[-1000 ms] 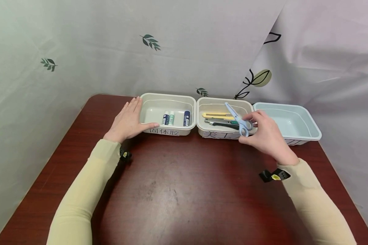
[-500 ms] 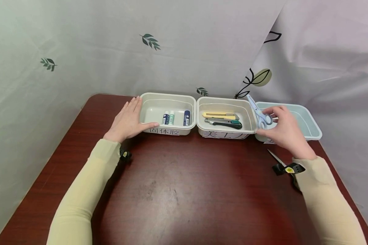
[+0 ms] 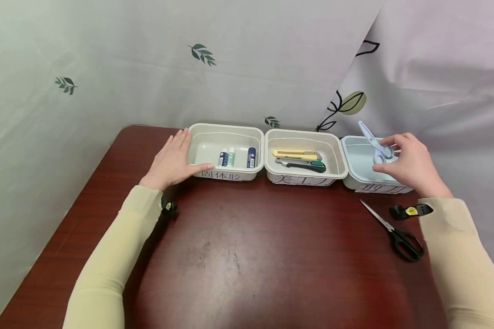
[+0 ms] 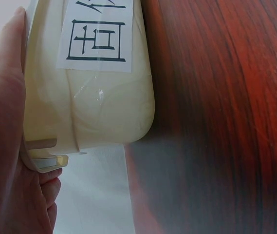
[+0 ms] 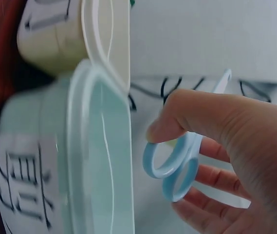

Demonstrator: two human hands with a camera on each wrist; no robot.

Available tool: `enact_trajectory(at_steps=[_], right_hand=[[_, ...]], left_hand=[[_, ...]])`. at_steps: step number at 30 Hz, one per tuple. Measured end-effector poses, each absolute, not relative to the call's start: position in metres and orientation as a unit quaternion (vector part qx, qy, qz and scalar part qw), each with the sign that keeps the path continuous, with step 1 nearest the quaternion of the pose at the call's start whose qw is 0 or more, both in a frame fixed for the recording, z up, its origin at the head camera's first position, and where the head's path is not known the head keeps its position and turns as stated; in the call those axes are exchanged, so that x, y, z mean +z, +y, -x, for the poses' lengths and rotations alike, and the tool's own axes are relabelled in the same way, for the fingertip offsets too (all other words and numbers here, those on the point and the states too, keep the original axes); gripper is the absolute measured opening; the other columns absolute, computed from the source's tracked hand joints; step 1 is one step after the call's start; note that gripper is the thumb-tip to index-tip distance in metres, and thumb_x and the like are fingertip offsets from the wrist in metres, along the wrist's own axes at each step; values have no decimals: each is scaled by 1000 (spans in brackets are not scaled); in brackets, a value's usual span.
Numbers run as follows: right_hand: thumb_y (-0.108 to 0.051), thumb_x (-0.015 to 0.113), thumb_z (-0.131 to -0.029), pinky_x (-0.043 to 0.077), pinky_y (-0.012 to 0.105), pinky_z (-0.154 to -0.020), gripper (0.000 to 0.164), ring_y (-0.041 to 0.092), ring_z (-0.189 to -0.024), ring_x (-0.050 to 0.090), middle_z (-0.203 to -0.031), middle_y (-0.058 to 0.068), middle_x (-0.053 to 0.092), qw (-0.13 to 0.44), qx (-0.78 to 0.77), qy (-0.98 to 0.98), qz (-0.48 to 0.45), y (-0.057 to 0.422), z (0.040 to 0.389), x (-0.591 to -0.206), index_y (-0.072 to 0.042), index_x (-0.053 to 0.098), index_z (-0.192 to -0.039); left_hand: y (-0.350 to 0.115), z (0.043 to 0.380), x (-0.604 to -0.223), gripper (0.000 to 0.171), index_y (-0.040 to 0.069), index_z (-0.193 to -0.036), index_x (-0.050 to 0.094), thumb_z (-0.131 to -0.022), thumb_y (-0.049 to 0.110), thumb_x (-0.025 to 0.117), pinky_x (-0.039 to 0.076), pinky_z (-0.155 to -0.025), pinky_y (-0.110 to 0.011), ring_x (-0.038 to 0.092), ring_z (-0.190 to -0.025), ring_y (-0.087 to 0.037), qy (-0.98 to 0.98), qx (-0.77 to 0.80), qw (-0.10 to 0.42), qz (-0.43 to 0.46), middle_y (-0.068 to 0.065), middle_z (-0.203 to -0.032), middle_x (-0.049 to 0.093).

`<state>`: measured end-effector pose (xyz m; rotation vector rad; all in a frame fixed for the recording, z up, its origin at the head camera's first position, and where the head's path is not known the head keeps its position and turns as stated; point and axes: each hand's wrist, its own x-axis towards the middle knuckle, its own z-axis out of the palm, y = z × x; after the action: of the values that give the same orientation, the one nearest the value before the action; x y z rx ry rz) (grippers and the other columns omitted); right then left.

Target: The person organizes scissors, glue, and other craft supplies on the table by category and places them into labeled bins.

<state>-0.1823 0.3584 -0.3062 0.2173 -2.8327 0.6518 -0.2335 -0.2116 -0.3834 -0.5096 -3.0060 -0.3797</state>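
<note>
My left hand (image 3: pixel 170 160) rests on the left corner of a cream bin (image 3: pixel 226 176), fingers straight along its side and thumb on the front rim. Several glue sticks (image 3: pixel 251 157) lie inside that bin. My right hand (image 3: pixel 413 167) pinches light blue scissors (image 3: pixel 370 136) by the handle loops, above a pale blue bin (image 3: pixel 349 182). Their blades point up and away. In the right wrist view, the thumb presses one handle loop (image 5: pixel 149 158) with the other fingers behind. Black-handled scissors (image 3: pixel 390 228) lie on the table near my right wrist.
A middle cream bin (image 3: pixel 333 141) holds a yellow utility knife (image 3: pixel 294 154) and a black and green one (image 3: pixel 306 166). The three labelled bins stand in a row at the back of the dark red table (image 3: pixel 263 256), before a patterned curtain (image 3: pixel 148 68).
My right hand has carried the light blue scissors rightward from over the middle bin to over the pale blue bin. The black-handled scissors have come into view. The left hand stays put.
</note>
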Motion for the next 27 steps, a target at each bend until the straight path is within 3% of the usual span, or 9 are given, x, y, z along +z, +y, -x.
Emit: enact_trajectory(at_steps=[10,17,27], right_hand=[[-10,88,-71,39,55,-82,57,49,-101,54,-115,31,51,68,183,-977,-88,394,202,-308,10,63,-117],[-12,87,-73,40,57,-83,54,47,-102,53,-116,30,52,28,169,-982,-83,406,211,-319,6,64,-118],[-12,87,-72,40,61,-86,53,48,-103,52,-117,32,54,10,154,-984,-84,417,219,-331,7,65,-116]], left_hand=[[-211,234,-384,126,-6,-160,8,-84,85,51,5,-124,-46,7,-154,-32,-978,-121,35,166,-24,-166,11],[-212,234,-383,126,-6,-160,9,-84,85,51,6,-124,-47,7,-154,-32,-978,-119,34,165,-24,-166,12],[-211,233,-383,126,-6,-160,9,-84,84,52,5,-124,-45,8,-154,-32,-979,-119,35,164,-24,-166,13]])
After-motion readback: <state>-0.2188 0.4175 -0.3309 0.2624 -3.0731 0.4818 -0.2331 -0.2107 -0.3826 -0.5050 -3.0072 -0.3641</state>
